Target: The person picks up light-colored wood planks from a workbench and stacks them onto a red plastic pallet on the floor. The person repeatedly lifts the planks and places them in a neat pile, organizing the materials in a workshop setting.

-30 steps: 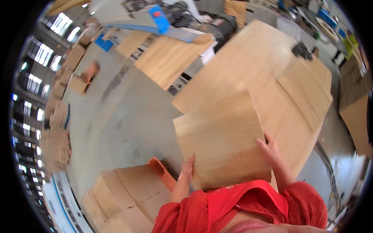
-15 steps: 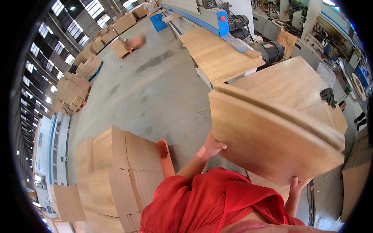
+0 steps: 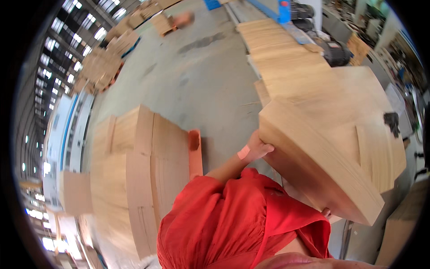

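Note:
A thick stack of wood-grain boards (image 3: 313,172) is held tilted in front of my body, its pale long edge facing up. At the stack's left end, my left hand (image 3: 260,147) is closed round the edge, the thumb lying on the near face. By the lower right part, my right hand (image 3: 326,212) grips the near side; only some fingers show, and the rest is hidden by the stack and my red sleeve. Beyond the stack lies a worktable (image 3: 354,94) covered with wood-grain boards, and the stack hides part of it.
A tall pile of boards (image 3: 139,179) stands at my left, beside an orange pallet part (image 3: 194,152). A dark glove (image 3: 391,123) lies on the worktable's right side. Behind it are a black motor (image 3: 335,54) and a blue machine rail (image 3: 264,8). More stacked boards (image 3: 101,67) line the far left.
The held boards have tipped so their long edge shows upward, and the gap between them has closed up. The view has shifted, with the left pile appearing higher. Both hands keep their hold.

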Demonstrator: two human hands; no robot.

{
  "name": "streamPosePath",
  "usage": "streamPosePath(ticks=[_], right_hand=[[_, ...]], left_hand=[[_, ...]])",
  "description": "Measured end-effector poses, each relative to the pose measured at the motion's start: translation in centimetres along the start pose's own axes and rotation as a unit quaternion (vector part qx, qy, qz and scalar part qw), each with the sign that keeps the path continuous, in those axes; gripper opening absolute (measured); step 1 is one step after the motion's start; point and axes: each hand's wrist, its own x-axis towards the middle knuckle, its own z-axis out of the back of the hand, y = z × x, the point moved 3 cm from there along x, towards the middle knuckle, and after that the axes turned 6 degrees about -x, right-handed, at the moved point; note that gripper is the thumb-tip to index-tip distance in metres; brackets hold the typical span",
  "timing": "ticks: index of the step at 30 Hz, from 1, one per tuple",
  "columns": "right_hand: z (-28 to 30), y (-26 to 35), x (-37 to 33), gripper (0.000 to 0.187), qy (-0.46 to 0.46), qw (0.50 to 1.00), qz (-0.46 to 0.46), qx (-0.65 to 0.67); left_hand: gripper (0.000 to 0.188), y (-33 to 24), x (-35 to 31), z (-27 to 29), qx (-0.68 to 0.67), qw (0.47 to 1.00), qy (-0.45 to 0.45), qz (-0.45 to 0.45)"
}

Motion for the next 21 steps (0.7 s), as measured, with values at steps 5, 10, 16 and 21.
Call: streamPosePath(ticks=[5,10,16,21], right_hand=[[-2.0,1.1,3.4,0.046,0.078,0.995,-0.053,0.035],[-8.9,13.2,9.1,0.044,0.258,0.966,-0.010,-0.013],[-23.5,28.7,7.1,0.062,0.380,0.919,0.066,0.076],[-35.7,34.5,1.0,0.063,0.518,0.849,0.080,-0.074]], left_hand=[[0.055,-5.8,-4.8,2.3,0.083,0.971,-0.206,0.093],[0.059,-11.6,-8.6,7.9,0.075,0.919,-0.369,0.119],[0.074,-18.1,-14.9,15.9,-0.038,0.865,-0.496,0.067],[0.067,-20.2,-22.4,23.0,-0.057,0.790,-0.604,0.086]])
